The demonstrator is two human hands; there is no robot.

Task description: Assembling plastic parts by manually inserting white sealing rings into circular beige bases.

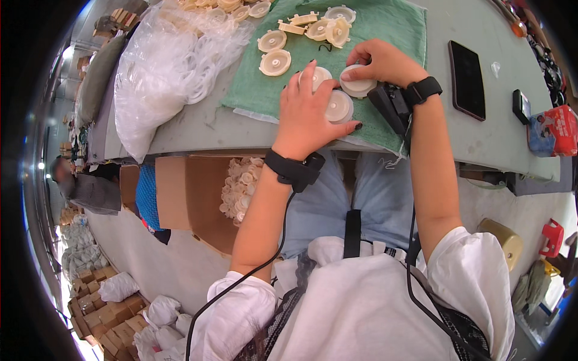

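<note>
My left hand (306,114) lies with its fingers spread over the green woven sheet (385,27). Its index and middle fingers reach across one pale round plastic cap (321,74), and a second round cap (341,107) sits between its index finger and thumb. In my right hand (385,62), thumb and fingers grip the edge of another cap (359,88), which is slightly tilted beside those two. Farther back on the sheet are several cream round caps (275,62) with small side tabs, some leaning on each other. A small dark curled piece (326,46) lies near them.
A clear plastic bag (156,78) of thin white rings stands to the left. A black phone (467,80), a small dark box (521,106) and a red-and-blue packet (553,130) lie right. Below the table's front edge, a cardboard box (198,198) holds many pale parts. A person (90,189) is far left.
</note>
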